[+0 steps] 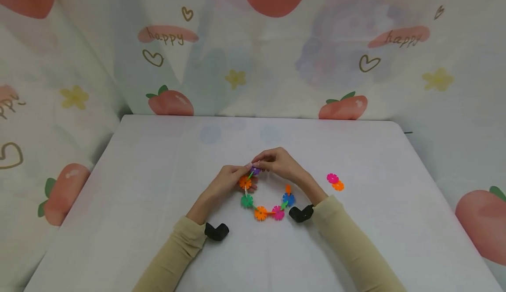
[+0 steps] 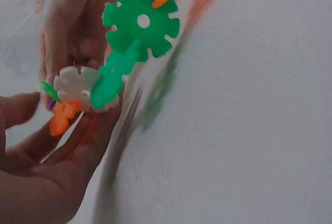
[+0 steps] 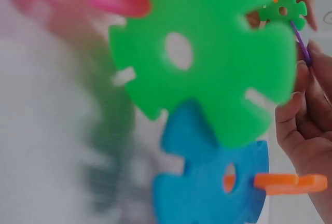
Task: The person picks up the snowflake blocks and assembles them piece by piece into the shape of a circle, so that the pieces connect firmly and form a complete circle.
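A curved chain of notched plastic flower discs, with a green disc (image 1: 247, 201) along its left side, stands over the white table. My left hand (image 1: 224, 183) holds the chain's far left end, near an orange disc (image 1: 245, 182). At that end, my right hand (image 1: 281, 164) pinches a purple disc (image 1: 256, 170), which shows edge-on in the right wrist view next to a light green disc (image 3: 284, 10). The hands meet there, and fingers partly hide the purple disc. A blue disc (image 1: 288, 199) and an upright orange one (image 1: 288, 189) form the other end, apart from both hands.
Two loose discs, one pink (image 1: 332, 178) and one orange (image 1: 338, 186), lie overlapping on the table (image 1: 379, 235) to the right. A patterned cloth (image 1: 257, 55) hangs behind the table's far edge. Black wrist devices (image 1: 216, 231) sit near both cuffs.
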The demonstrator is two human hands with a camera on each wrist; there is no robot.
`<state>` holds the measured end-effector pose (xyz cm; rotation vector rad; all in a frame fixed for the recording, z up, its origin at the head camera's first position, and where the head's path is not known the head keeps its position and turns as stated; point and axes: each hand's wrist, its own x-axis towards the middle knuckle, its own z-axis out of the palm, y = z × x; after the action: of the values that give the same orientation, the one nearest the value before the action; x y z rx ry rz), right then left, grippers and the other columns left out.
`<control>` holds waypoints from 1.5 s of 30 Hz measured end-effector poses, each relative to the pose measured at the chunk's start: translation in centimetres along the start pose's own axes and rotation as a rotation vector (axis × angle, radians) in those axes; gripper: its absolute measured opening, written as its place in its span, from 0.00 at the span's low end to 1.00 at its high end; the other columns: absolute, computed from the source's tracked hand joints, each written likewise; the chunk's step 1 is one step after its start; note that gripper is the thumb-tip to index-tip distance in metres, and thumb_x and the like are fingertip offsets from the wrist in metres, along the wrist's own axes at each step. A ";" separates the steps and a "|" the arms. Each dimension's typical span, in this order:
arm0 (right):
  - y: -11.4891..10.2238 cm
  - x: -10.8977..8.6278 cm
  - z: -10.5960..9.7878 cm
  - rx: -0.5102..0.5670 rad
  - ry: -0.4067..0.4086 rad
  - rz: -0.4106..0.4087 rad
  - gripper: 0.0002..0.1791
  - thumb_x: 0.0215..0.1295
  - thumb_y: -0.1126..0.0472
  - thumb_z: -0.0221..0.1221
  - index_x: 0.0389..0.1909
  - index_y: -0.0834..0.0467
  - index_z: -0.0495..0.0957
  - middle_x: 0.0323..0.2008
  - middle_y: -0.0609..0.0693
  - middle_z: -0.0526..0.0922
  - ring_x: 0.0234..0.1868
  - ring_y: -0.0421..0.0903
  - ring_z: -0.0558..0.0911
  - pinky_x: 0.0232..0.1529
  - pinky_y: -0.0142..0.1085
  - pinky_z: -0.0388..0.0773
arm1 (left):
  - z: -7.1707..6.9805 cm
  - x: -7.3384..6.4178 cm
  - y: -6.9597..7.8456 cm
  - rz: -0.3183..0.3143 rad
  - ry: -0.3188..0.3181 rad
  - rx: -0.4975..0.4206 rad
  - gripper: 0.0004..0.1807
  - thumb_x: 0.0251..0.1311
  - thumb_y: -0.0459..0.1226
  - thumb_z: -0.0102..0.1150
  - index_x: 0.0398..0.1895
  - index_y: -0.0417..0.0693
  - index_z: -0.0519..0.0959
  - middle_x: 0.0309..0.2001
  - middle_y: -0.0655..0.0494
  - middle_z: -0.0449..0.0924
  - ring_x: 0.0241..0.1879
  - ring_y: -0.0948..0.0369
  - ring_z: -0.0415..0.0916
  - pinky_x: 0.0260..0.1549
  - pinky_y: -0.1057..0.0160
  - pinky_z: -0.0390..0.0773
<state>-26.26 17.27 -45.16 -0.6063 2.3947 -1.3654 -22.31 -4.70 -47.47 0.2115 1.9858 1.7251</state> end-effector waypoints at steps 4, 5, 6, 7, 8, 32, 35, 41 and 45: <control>0.2 -0.6 -0.3 -0.044 -0.010 -0.006 0.13 0.75 0.56 0.60 0.50 0.58 0.87 0.42 0.52 0.90 0.39 0.50 0.84 0.43 0.40 0.84 | 0.1 0.2 -0.2 -0.018 0.082 0.014 0.24 0.76 0.50 0.54 0.49 0.39 0.87 0.38 0.47 0.91 0.38 0.57 0.89 0.70 0.49 0.69; 0.3 -0.8 -0.4 -0.053 -0.005 -0.004 0.13 0.76 0.56 0.60 0.51 0.58 0.87 0.41 0.52 0.90 0.39 0.50 0.85 0.42 0.40 0.84 | 0.1 0.2 -0.2 -0.020 0.107 0.035 0.22 0.75 0.49 0.55 0.48 0.40 0.88 0.38 0.48 0.91 0.40 0.57 0.88 0.70 0.49 0.69; 0.4 -1.1 -0.6 -0.063 0.004 0.001 0.14 0.76 0.56 0.60 0.51 0.58 0.87 0.41 0.52 0.90 0.39 0.50 0.85 0.42 0.40 0.84 | 0.1 0.2 -0.3 -0.020 0.129 0.058 0.21 0.73 0.49 0.57 0.47 0.40 0.88 0.39 0.49 0.90 0.41 0.58 0.87 0.69 0.49 0.70; 0.5 -1.4 -0.8 -0.072 0.012 0.005 0.14 0.76 0.55 0.60 0.52 0.59 0.86 0.40 0.53 0.90 0.39 0.50 0.85 0.42 0.40 0.85 | 0.1 0.2 -0.3 -0.026 0.148 0.076 0.20 0.72 0.48 0.58 0.46 0.42 0.89 0.40 0.50 0.90 0.44 0.58 0.85 0.67 0.50 0.71; 0.6 -1.8 -1.1 -0.081 0.023 0.012 0.14 0.76 0.55 0.60 0.52 0.59 0.86 0.39 0.53 0.90 0.39 0.50 0.85 0.42 0.40 0.85 | 0.1 0.2 -0.3 -0.032 0.165 0.097 0.19 0.71 0.48 0.60 0.46 0.43 0.89 0.42 0.51 0.90 0.46 0.59 0.83 0.66 0.51 0.72; 4.1 -11.9 -7.7 -0.240 0.215 0.165 0.12 0.73 0.56 0.63 0.49 0.59 0.87 0.37 0.51 0.89 0.39 0.48 0.83 0.36 0.29 0.79 | -0.6 -0.2 -0.4 -0.062 0.172 0.044 0.17 0.68 0.42 0.64 0.56 0.43 0.85 0.52 0.49 0.85 0.46 0.59 0.79 0.47 0.66 0.81; 4.6 -12.8 -8.5 -0.258 0.231 0.188 0.12 0.73 0.56 0.63 0.49 0.58 0.87 0.38 0.51 0.89 0.39 0.47 0.83 0.36 0.30 0.78 | -0.7 -0.2 -0.6 -0.054 0.169 0.043 0.18 0.70 0.42 0.62 0.56 0.42 0.85 0.52 0.48 0.86 0.44 0.60 0.79 0.45 0.67 0.82; 5.4 -14.4 -9.9 -0.340 0.267 0.228 0.11 0.71 0.60 0.63 0.51 0.58 0.86 0.43 0.54 0.87 0.41 0.48 0.82 0.37 0.30 0.79 | -0.9 -0.2 -0.6 -0.035 0.143 0.021 0.19 0.71 0.42 0.61 0.57 0.39 0.84 0.53 0.46 0.85 0.42 0.61 0.80 0.45 0.67 0.83; 5.9 -14.7 -10.3 -0.393 0.273 0.243 0.14 0.68 0.63 0.65 0.52 0.62 0.83 0.45 0.57 0.85 0.41 0.49 0.82 0.35 0.32 0.79 | -0.9 -0.2 -0.5 -0.042 0.134 0.009 0.18 0.72 0.41 0.61 0.57 0.39 0.84 0.53 0.45 0.85 0.41 0.61 0.81 0.45 0.66 0.84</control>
<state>-19.60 34.95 -44.31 -0.2129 2.8737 -0.9324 -22.41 -5.67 -47.86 0.0585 2.0781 1.7444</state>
